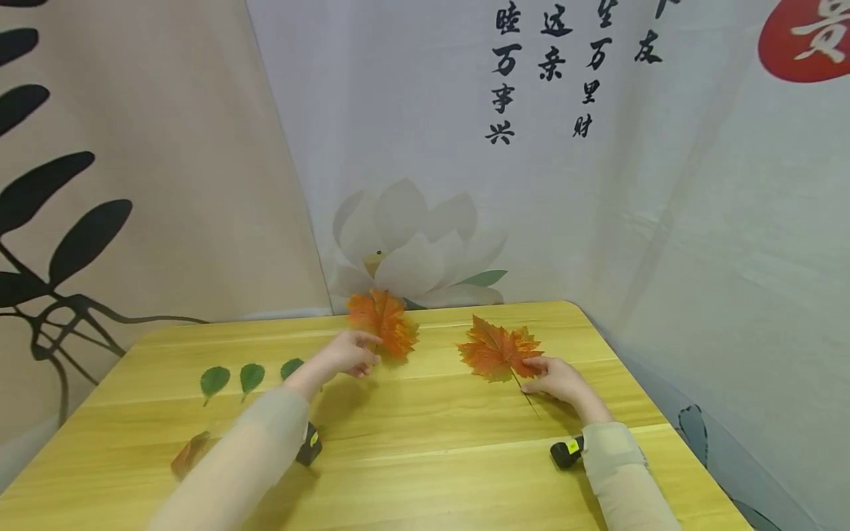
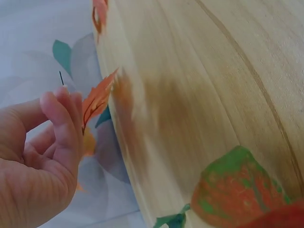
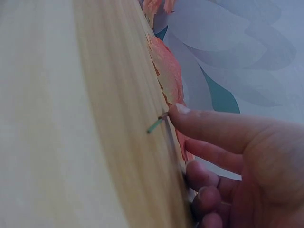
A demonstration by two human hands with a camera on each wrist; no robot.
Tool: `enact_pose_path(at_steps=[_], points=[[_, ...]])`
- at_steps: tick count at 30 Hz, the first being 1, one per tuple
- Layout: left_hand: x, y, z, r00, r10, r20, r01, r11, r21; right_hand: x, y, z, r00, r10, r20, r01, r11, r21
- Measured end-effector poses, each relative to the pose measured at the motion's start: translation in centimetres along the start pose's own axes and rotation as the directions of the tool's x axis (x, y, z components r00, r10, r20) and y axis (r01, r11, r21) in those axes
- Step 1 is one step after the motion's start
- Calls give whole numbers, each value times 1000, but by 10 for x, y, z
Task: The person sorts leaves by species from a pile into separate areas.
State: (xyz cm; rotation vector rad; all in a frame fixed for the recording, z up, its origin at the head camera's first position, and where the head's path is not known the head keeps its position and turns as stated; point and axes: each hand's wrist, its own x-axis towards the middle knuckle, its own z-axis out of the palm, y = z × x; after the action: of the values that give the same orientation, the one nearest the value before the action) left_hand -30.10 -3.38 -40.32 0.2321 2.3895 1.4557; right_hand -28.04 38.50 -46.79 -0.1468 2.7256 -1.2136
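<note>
Over the far edge of the table, my left hand (image 1: pixel 348 352) pinches an orange maple leaf (image 1: pixel 384 318) near its stem. The left wrist view shows this leaf (image 2: pixel 97 102) edge-on beyond the curled fingers, a bit of dark stem poking out above them. Farther right, a second orange maple leaf (image 1: pixel 494 348) is held at its stem by my right hand (image 1: pixel 558 377), close to the tabletop. In the right wrist view the thumb presses against the stem (image 3: pixel 156 124), whose green end sticks out; the other fingers are partly behind the leaf.
On the left of the wooden table (image 1: pixel 425 457) lie small green leaves (image 1: pixel 252 377) in a row, one partly behind the left arm. A reddish-brown leaf (image 1: pixel 189 455) lies nearer, beside the left sleeve. A printed cloth backdrop (image 1: pixel 425 147) hangs behind the table.
</note>
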Motion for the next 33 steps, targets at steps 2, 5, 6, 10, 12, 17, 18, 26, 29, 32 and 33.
enact_pose_path(at_steps=[2,5,6,10,12,17,18,26,29,32,33], points=[[3,-3,1,1000,-10,-9,10,1000,11,1,-1,1,1000,2,3,-2,1000,-4],[5,-8,2,1000,-24,-15,25,999,44,2,-2,3,1000,5,2,-5,1000,-1],[6,-9,2,999,-31,-18,32,998,58,3,-3,4,1000,12,2,-12,1000,2],[6,-15,3,998,-64,-10,65,991,113,4,-4,6,1000,4,4,-4,1000,-4],[6,-17,3,997,-71,12,68,988,138,6,-3,7,1000,-2,6,2,1000,-5],[4,-18,7,991,-73,109,52,982,183,8,-4,9,1000,4,0,-4,1000,9],[4,-18,8,989,-80,127,54,980,192,7,-4,9,1000,6,-1,-6,1000,13],[3,-10,13,974,-149,171,101,961,258,4,-4,5,1000,-4,9,4,1000,14],[4,-7,16,973,-152,173,101,956,274,3,-4,2,1000,-7,6,7,1000,14],[5,-6,19,972,-149,182,92,954,285,1,-2,1,1000,-10,10,10,1000,13],[5,-6,20,972,-146,185,88,954,288,0,-2,0,1000,-6,10,6,1000,14]])
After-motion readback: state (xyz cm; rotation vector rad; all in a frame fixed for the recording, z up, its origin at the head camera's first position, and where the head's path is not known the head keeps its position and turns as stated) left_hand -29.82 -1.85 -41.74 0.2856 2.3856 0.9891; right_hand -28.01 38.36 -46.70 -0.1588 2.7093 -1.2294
